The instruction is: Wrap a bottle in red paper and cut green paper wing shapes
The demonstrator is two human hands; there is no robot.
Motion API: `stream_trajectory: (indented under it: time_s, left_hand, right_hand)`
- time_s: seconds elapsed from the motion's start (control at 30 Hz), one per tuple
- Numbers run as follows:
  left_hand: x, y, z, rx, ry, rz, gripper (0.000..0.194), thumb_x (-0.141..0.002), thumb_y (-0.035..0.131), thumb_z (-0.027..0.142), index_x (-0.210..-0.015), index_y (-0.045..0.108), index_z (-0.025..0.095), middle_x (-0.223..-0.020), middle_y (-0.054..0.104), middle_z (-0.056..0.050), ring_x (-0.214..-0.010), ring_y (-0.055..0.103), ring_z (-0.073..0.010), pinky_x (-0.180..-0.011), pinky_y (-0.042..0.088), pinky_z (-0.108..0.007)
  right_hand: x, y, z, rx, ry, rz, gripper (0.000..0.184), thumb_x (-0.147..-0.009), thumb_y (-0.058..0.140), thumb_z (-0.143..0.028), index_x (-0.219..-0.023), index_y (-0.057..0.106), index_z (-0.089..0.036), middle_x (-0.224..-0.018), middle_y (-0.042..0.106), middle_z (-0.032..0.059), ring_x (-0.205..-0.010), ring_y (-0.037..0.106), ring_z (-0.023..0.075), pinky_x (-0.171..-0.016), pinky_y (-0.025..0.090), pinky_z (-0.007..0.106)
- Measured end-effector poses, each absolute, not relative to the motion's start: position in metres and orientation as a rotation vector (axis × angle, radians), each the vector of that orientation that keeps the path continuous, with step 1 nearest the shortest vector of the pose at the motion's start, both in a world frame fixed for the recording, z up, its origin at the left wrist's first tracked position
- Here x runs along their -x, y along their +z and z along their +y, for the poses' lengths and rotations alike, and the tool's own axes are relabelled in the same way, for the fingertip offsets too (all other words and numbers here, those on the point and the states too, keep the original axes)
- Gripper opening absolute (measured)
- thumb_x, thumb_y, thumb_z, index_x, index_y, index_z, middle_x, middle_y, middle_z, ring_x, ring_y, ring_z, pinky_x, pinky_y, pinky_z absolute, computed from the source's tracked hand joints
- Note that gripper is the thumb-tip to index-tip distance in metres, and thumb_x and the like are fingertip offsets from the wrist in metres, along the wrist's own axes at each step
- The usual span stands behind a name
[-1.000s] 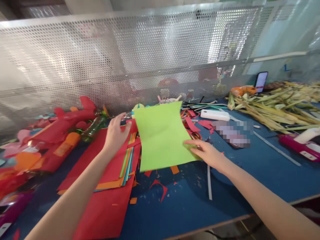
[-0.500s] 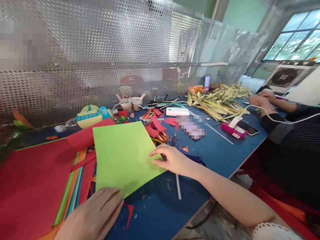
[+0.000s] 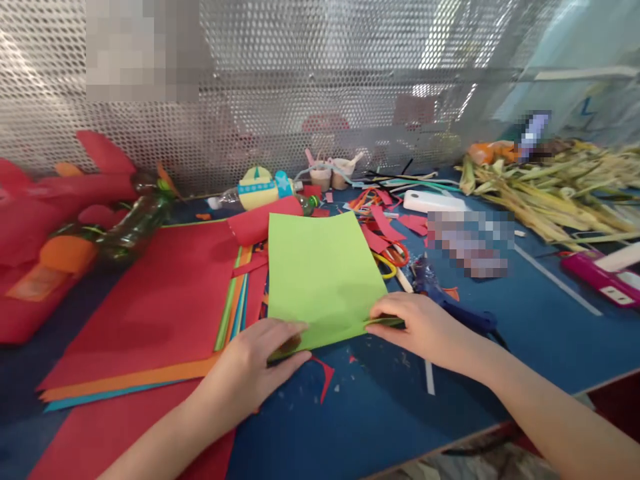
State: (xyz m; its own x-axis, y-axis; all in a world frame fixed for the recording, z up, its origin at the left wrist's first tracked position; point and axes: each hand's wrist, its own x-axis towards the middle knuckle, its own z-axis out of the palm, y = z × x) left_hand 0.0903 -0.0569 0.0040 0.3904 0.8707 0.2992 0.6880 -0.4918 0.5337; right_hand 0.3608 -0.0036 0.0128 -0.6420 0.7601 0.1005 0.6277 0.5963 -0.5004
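Note:
A light green paper sheet (image 3: pixel 323 273) lies flat on the blue table (image 3: pixel 380 413). My left hand (image 3: pixel 260 363) pinches its near left corner between thumb and fingers. My right hand (image 3: pixel 420 327) pinches its near right corner, where the paper edge looks doubled. Left of the sheet lies a stack of red, orange and blue paper sheets (image 3: pixel 150 307), partly under the green one.
Red paper scraps and scissors (image 3: pixel 395 257) lie behind the sheet. A decorated bottle (image 3: pixel 260 190), small cups (image 3: pixel 333 175), a white case (image 3: pixel 433 201), dried plant stalks (image 3: pixel 550 193), a pink device (image 3: pixel 600 280) and red paper crafts (image 3: pixel 60 220) surround it. A perforated metal screen (image 3: pixel 300 87) backs the table.
The view swung back to the left. My left hand moved up onto the green sheet's near left corner, and both hands now pinch its near edge.

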Motion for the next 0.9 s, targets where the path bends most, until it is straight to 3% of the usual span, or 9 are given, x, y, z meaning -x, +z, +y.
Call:
stream_trajectory:
  time_s: [0.2,0.4,0.6,0.9]
  left_hand:
    - [-0.078,0.011,-0.046,-1.797,0.601,1.449,0.023,-0.077,0.062,0.033,-0.099,0.065,0.024,-0.083,0.072,0.000,-0.076,0.069,-0.0174,-0.065,0.056,-0.026]
    - [-0.085,0.005,-0.045,-1.935,0.692,1.656,0.018,-0.080,0.059,0.035,-0.092,0.066,0.023,-0.077,0.071,0.001,-0.063,0.066,-0.0162,-0.053,0.052,-0.024]
    - [-0.090,-0.003,-0.051,-2.369,0.851,1.629,0.015,-0.090,0.047,0.027,-0.095,0.060,0.021,-0.089,0.071,-0.004,-0.081,0.068,-0.0178,-0.072,0.054,-0.028]
    - [-0.091,-0.007,-0.049,-2.372,0.794,1.724,0.012,-0.090,0.047,0.030,-0.097,0.055,0.023,-0.090,0.068,-0.003,-0.080,0.067,-0.0181,-0.065,0.053,-0.026]
  right_hand:
    - [-0.360,0.014,-0.001,1.369,0.658,-2.400,0.007,-0.084,0.060,-0.030,-0.085,0.059,-0.022,-0.083,0.072,0.0003,-0.071,0.068,0.0172,-0.060,0.048,0.025]
    - [-0.359,0.005,-0.002,1.378,0.367,-2.404,0.011,-0.083,0.059,-0.031,-0.087,0.052,-0.023,-0.076,0.070,0.0000,-0.060,0.066,0.0181,-0.052,0.044,0.025]
    - [-0.358,0.004,-0.002,1.417,0.296,-2.413,0.017,-0.083,0.060,-0.028,-0.094,0.049,-0.023,-0.081,0.071,0.0006,-0.053,0.064,0.0166,-0.050,0.043,0.025]
    - [-0.355,0.001,-0.003,1.460,0.281,-2.364,0.018,-0.082,0.062,-0.029,-0.091,0.047,-0.023,-0.072,0.066,-0.0026,-0.052,0.061,0.0158,-0.048,0.041,0.024]
